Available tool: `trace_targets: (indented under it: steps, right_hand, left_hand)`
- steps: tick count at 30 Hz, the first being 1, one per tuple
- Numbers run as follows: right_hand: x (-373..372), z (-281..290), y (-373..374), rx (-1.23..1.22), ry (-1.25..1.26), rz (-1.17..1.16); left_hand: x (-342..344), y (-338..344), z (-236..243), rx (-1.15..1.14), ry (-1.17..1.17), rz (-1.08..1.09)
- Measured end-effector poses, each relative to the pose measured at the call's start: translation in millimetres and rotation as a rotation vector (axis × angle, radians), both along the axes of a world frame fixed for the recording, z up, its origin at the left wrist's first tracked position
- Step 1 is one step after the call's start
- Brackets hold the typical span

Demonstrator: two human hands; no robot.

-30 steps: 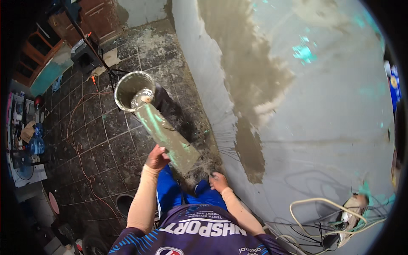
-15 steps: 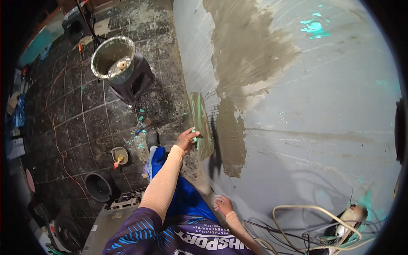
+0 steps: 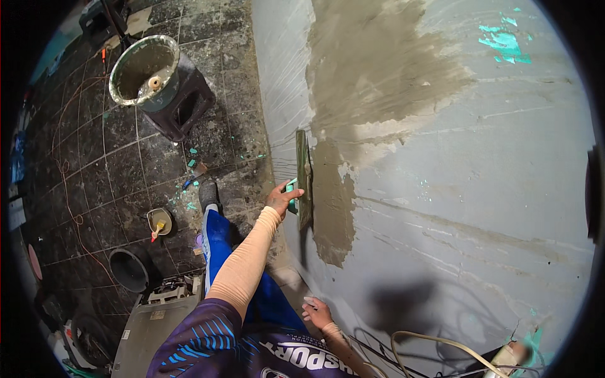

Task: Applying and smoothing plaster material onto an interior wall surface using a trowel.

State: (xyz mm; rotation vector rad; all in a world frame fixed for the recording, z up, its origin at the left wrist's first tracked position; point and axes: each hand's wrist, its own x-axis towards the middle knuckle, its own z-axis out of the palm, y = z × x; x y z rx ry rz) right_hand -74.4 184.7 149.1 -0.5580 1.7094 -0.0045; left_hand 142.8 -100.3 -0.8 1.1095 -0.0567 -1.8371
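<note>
The left hand point(image 3: 283, 199) was closed around the green handle point(image 3: 292, 196) of a long plastering float point(image 3: 304, 157), its fingers wrapped over the grip and its thumb toward the blade. The float stood nearly edge-on to the view, a narrow straight board with a grey-green, smeared face, just beside the wall point(image 3: 466, 183); whether its blade touched the surface could not be told. The right hand point(image 3: 317, 312) was lower down near the wall, partly open, its fingers loosely bent and nothing visible in its grasp.

Next to the float, a damp, brown-grey patch of plaster point(image 3: 334, 214) ran down the wall, ragged at its edges and joined to a broader, streaked area above. The surrounding surface was smooth and pale grey, crossed by faint ridges, with flaky turquoise paint point(image 3: 506, 45) showing near the top.

On the left, a round bucket point(image 3: 162, 101) with a mortar-crusted rim sat on a dark, boxy stool point(image 3: 195, 97). Beneath lay dark, square floor tiles point(image 3: 126, 173), dusty and splattered, with a shallow bowl point(image 3: 169, 222) holding a yellow-handled brush point(image 3: 159, 228).
</note>
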Motion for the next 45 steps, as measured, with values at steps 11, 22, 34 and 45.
trace_targets:
  steps: [11, 22, 34, 45]
  right_hand:
    - [2, -2, 6, -0.033, -0.011, 0.016]
    - [10, -7, 6, -0.084, -0.061, -0.004]
    - [13, -17, 16, -0.179, -0.032, 0.115]
    - [12, -4, 33, -0.066, -0.052, -0.012]
  left_hand:
    - [-25, -11, 23, 0.033, -0.384, -0.079]
    - [-46, -14, 109, 0.075, -0.748, -0.116]
    - [-39, 21, 175, -0.104, -0.509, 0.099]
    - [-6, 29, 30, 0.215, -0.831, -0.013]
